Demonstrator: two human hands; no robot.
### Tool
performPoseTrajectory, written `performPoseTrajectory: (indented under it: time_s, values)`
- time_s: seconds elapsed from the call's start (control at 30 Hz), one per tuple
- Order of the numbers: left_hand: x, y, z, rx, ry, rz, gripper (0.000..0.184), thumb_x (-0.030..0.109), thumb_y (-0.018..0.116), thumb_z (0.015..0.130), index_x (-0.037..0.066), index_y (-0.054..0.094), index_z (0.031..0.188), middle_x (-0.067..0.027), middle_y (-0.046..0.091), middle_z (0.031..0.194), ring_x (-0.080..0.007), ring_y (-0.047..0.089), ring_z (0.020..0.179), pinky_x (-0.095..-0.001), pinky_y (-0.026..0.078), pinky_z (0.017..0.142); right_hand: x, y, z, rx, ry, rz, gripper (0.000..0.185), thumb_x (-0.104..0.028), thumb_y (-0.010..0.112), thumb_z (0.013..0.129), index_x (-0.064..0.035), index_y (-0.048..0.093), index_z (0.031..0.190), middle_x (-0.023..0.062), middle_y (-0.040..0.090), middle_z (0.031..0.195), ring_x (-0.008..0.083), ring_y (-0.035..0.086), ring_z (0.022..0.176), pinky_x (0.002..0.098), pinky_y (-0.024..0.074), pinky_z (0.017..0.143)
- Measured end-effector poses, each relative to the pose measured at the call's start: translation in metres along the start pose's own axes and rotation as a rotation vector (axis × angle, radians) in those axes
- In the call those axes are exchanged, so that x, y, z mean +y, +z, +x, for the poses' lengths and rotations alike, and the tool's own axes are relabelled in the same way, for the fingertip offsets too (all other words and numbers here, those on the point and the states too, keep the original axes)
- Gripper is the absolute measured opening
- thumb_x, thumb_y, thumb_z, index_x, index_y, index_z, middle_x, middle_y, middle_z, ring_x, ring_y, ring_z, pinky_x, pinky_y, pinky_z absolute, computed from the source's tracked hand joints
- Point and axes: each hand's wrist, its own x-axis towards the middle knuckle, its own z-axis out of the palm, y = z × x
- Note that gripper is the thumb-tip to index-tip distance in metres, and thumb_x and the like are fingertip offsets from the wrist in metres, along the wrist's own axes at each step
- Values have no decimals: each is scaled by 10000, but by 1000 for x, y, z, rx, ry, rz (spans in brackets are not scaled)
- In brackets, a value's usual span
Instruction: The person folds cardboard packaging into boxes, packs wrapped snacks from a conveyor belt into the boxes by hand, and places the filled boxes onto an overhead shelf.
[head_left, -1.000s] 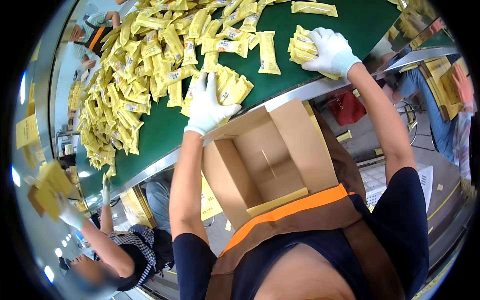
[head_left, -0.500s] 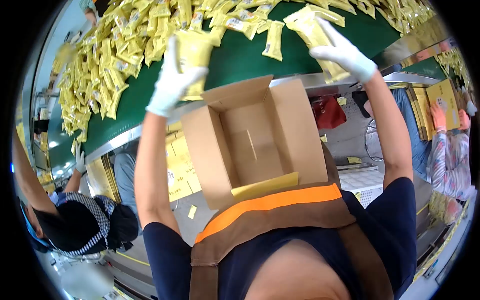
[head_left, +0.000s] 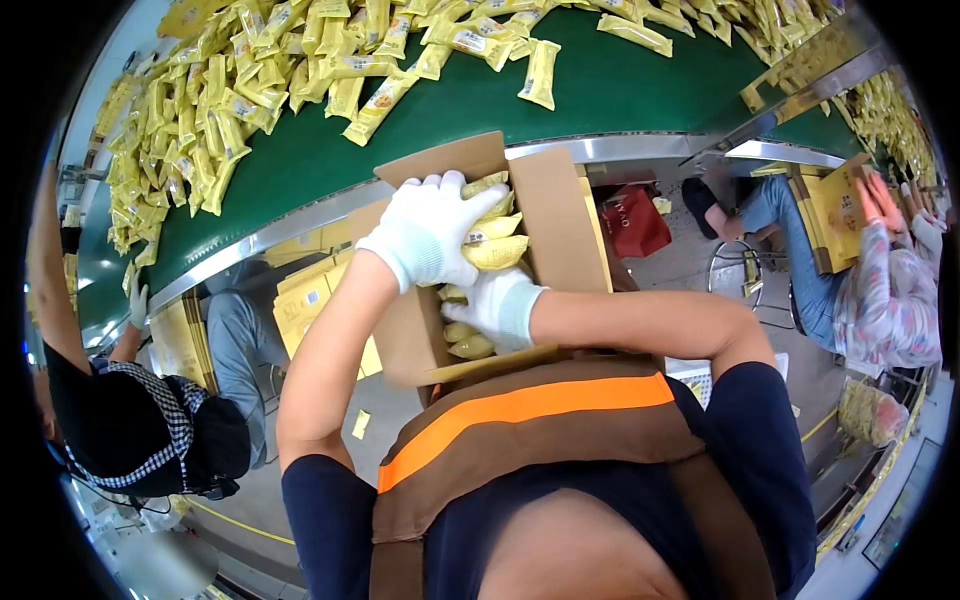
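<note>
One stack of glossy yellow plastic-wrapped packets (head_left: pixel 495 250) sits in open brown cardboard box (head_left: pixel 568 220), to R of white-gloved L hand (head_left: pixel 425 230), fingers curled round it, visible lengths approx. crosswise; white-gloved R hand (head_left: pixel 498 308) nearer body-side packets (head_left: pixel 470 346), grip hidden, can't tell.

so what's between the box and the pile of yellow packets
The head view shows green belt, then its metal edge, partly hidden behind the box.

Yellow packets (head_left: pixel 215 118) on green belt (head_left: pixel 620 100).
</note>
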Motion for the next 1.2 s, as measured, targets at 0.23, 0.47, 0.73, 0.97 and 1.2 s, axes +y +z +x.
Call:
performPoseTrajectory:
  time_s: [0.23, 0.47, 0.73, 0.97, 1.2]
  values:
    - [13, 83, 39, 11, -35, 235, 817, 288, 693, 740, 222, 388, 1495, -172, 524, 1268, -318, 520, 1145, -428, 422, 896, -16, 1, -11, 67, 94, -95, 512, -227, 587, 838, -159, 564, 1345, 183, 581, 1185, 359, 563, 1103, 490, 435, 847]
    - [25, 91, 43, -147, -157, 237, 755, 230, 573, 875, 233, 249, 1557, -185, 425, 1437, -347, 469, 1261, -527, 357, 1038, -4, -70, -33, -243, -126, -52, 317, -224, 582, 858, -144, 684, 1148, 109, 639, 1231, 282, 609, 1152, 455, 479, 955]
    - [-3, 34, 24, -203, -1, -316, 501, 150, 610, 810, 196, 595, 1308, -211, 620, 1169, -372, 650, 980, -451, 550, 781, 35, -84, -12, -411, -357, 492, 388, -219, 584, 906, -86, 601, 1270, 158, 638, 1236, 292, 601, 1142, 392, 460, 989]
    - [-119, -31, 44, 990, -217, -286, 518, 85, 675, 830, 73, 555, 1334, -153, 614, 1152, -321, 586, 1050, -402, 492, 897, 250, -226, 16, 787, 136, 824, 415, -359, 553, 969, -73, 605, 1265, 50, 635, 1236, 158, 590, 1115, 342, 478, 955]
    - [-226, 62, 103, 664, -616, -198, 756, 551, 765, 725, 259, 537, 1383, -218, 315, 1528, -435, 469, 1264, -488, 433, 1026, 336, -211, 158, 458, 667, 81, 841, -758, 520, 769, -296, 443, 1467, 157, 319, 1563, 337, 356, 1411, 593, 243, 1106]
